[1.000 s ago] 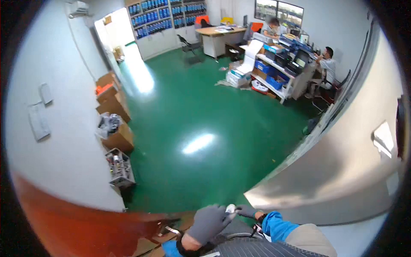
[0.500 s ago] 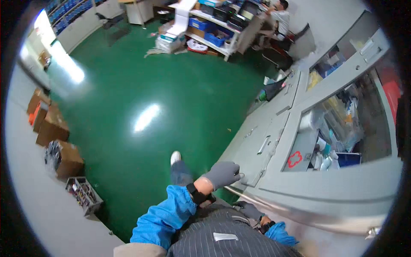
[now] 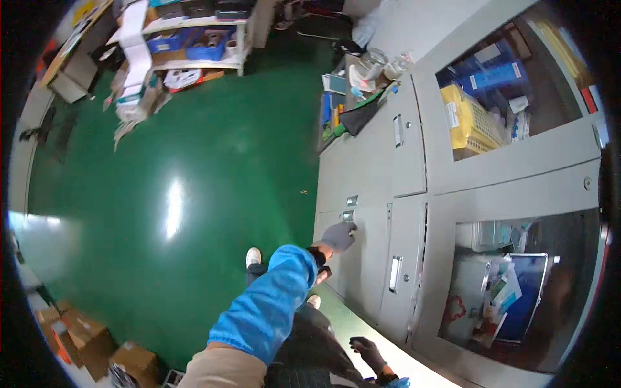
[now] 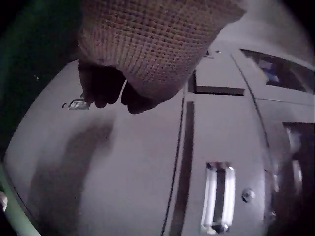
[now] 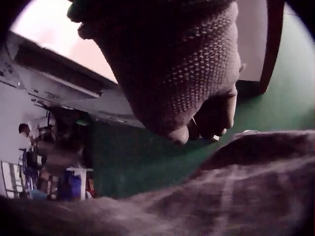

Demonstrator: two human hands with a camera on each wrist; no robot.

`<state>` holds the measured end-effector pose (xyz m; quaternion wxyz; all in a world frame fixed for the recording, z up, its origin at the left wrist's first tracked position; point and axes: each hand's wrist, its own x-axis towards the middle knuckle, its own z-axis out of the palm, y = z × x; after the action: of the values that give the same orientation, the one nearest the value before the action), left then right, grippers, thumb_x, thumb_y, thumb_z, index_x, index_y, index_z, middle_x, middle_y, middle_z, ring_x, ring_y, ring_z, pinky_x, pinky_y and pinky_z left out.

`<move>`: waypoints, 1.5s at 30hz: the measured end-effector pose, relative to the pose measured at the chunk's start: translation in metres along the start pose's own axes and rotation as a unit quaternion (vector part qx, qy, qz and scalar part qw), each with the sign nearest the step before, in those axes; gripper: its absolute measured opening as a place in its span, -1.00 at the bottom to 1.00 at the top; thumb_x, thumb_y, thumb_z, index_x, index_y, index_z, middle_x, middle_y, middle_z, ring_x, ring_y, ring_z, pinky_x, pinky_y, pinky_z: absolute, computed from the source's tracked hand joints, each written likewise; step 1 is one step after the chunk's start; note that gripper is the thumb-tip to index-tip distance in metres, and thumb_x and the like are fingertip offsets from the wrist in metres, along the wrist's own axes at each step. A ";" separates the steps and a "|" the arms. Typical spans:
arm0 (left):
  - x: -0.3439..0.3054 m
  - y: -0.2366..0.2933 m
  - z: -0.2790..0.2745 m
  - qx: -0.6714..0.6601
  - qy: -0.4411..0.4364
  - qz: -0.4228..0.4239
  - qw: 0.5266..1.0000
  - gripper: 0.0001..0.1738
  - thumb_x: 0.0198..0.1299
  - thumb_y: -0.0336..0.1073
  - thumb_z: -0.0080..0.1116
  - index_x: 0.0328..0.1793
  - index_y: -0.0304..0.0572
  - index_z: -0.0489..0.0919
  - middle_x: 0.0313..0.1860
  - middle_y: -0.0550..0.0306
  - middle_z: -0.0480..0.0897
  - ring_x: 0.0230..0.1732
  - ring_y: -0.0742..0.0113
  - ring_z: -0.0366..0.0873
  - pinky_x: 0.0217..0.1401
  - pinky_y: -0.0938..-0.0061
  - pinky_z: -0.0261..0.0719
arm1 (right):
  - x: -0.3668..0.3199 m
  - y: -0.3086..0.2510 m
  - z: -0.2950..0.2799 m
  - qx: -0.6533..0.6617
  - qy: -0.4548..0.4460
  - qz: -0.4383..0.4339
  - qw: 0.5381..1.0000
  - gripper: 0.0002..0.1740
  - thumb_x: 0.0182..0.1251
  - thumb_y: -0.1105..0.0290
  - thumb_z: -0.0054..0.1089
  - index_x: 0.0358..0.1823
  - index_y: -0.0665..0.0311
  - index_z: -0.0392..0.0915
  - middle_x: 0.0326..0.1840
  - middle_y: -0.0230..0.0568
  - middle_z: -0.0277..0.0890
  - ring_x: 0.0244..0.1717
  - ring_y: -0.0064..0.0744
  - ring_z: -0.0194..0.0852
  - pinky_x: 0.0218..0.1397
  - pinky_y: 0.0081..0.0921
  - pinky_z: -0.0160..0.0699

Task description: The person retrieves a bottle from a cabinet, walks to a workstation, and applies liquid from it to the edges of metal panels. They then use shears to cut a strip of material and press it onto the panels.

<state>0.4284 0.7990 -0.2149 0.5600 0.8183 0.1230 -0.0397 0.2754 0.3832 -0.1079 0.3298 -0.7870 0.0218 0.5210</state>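
Observation:
My left hand (image 3: 339, 237), in a grey knit glove, reaches to the front of a grey metal cabinet (image 3: 365, 258). Its bent fingers (image 4: 106, 91) are right beside a small metal handle (image 4: 78, 104) on a lower door, and they cast a shadow on that door. The same small handle (image 3: 348, 216) shows just above the hand in the head view. Low in front of my body hangs my right hand (image 3: 369, 354), also gloved, its fingers loosely curled. From the right wrist camera, this hand (image 5: 177, 73) is seen over the green floor, beside dark clothing.
Glass-fronted upper doors (image 3: 504, 291) show papers and folders inside. On the lower cabinet's far end lie a dark green-edged bag (image 3: 362, 118) and clutter. A white shelf (image 3: 194, 64) with blue bins stands further off; cardboard boxes (image 3: 84, 336) line the lower left.
My view has turned to the right and down, toward the cabinet. The left hand has moved from in front of my body out to the cabinet door; the right hand stays low.

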 end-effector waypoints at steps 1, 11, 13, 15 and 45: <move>0.022 -0.002 -0.004 0.015 0.016 -0.034 0.999 -0.54 0.30 -0.15 0.16 0.33 0.03 0.59 0.19 -0.14 0.66 0.13 -0.22 0.65 0.20 -0.03 0.62 | -0.003 0.003 0.010 0.023 0.014 0.030 0.999 -0.61 0.59 0.23 0.15 0.25 0.34 0.60 0.10 -0.19 0.70 0.05 -0.39 0.67 0.05 -0.40 0.65; 0.118 -0.008 0.029 0.020 0.165 0.131 0.977 -0.51 0.06 -0.52 0.07 0.16 0.03 0.60 0.16 -0.09 0.64 0.16 -0.27 0.58 0.19 -0.02 0.59 | -0.056 0.008 0.107 0.005 0.077 -0.002 0.997 -0.67 0.54 0.40 0.18 0.24 0.31 0.62 0.13 -0.25 0.72 0.11 -0.45 0.66 0.20 -0.48 0.60; 0.106 -0.005 0.014 0.005 0.127 0.100 0.987 -0.52 0.04 -0.52 0.09 0.14 0.01 0.59 0.13 -0.09 0.65 0.14 -0.28 0.58 0.18 -0.03 0.58 | -0.058 -0.029 0.107 -0.055 0.072 0.005 0.996 -0.68 0.52 0.40 0.20 0.22 0.30 0.63 0.15 -0.21 0.72 0.14 -0.39 0.67 0.23 -0.45 0.60; 0.087 0.007 -0.012 -0.010 0.053 0.008 0.999 -0.37 -0.02 -0.52 0.15 0.28 -0.04 0.55 0.10 -0.14 0.66 0.23 -0.26 0.55 0.27 0.03 0.57 | -0.052 -0.033 0.103 -0.107 0.050 -0.033 0.992 -0.70 0.50 0.39 0.21 0.18 0.29 0.66 0.17 -0.12 0.70 0.21 -0.25 0.67 0.27 -0.38 0.60; -0.269 -0.093 -0.094 0.085 0.016 -0.073 0.994 -0.74 -0.04 -0.34 0.39 -0.16 0.07 0.67 -0.09 0.06 0.59 0.03 -0.10 0.57 0.13 0.06 0.51 | 0.239 -0.223 0.049 -0.164 0.296 -0.214 0.916 -0.81 0.44 0.40 0.18 0.01 0.22 0.62 -0.11 -0.24 0.65 -0.10 -0.36 0.59 -0.04 -0.32 0.58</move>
<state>0.1389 0.8762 -0.2098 0.4816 0.8526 0.1874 -0.0772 0.4292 0.6581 -0.2082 0.2781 -0.9342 -0.1363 0.1773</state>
